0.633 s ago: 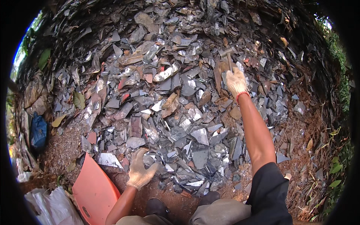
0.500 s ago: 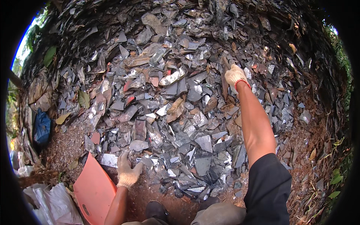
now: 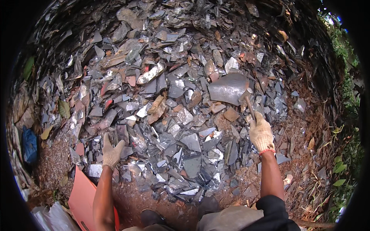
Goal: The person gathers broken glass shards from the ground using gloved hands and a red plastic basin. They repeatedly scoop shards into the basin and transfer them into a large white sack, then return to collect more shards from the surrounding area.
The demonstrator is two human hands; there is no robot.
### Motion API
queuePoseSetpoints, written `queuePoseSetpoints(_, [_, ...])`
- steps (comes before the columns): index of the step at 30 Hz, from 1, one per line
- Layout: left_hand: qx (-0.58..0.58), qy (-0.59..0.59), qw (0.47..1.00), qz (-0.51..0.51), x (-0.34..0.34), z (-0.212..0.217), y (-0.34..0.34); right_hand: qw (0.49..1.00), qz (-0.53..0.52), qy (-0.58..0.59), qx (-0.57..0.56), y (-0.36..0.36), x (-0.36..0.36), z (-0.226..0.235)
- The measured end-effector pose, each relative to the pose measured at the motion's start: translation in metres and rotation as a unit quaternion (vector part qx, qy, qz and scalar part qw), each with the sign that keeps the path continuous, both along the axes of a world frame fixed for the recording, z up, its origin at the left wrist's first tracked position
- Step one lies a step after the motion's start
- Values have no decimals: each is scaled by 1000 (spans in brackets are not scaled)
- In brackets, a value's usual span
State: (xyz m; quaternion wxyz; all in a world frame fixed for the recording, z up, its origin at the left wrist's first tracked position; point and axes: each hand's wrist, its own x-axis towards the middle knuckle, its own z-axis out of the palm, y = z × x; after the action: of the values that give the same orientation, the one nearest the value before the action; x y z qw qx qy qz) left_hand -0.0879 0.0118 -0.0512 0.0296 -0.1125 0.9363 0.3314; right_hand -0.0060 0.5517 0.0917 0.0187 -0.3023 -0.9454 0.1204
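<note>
My right hand (image 3: 262,134), in a cream knit glove with a red cuff edge, is closed round the short handle of a hoe (image 3: 228,87). The hoe's broad grey metal blade lies over the heap of shards (image 3: 185,115), at the right of the middle. My left hand (image 3: 111,152), gloved alike, hovers at the heap's near left edge with thumb and fingers spread, holding nothing. The shards are grey, flat and sharp-edged, some shiny like glass. Below my left hand stands an orange plastic sheet (image 3: 81,194), partly hidden by my forearm.
A white plastic sack (image 3: 58,217) lies at the lower left, and a blue plastic bag (image 3: 29,144) farther up. Dark layered debris rises at the back and sides. Green plants (image 3: 339,169) edge the right. My shoes (image 3: 208,206) stand close to the heap's near edge.
My right hand has come back toward me, bringing the hoe blade into plain view. My left hand has moved up and slightly left, fingers still spread. The view has shifted right.
</note>
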Motion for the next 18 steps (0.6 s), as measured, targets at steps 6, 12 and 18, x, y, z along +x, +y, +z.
queuePoseSetpoints(6, [101,-69,991,51,-21,-21,-7,946,52,321,3,-12,3,-27])
queuePoseSetpoints(12, [164,3,984,-71,27,46,81,993,95,71,-12,13,-76,-53])
queuePoseSetpoints(18, [252,-133,919,-273,85,119,109,975,29,211,-56,-40,-72,-38])
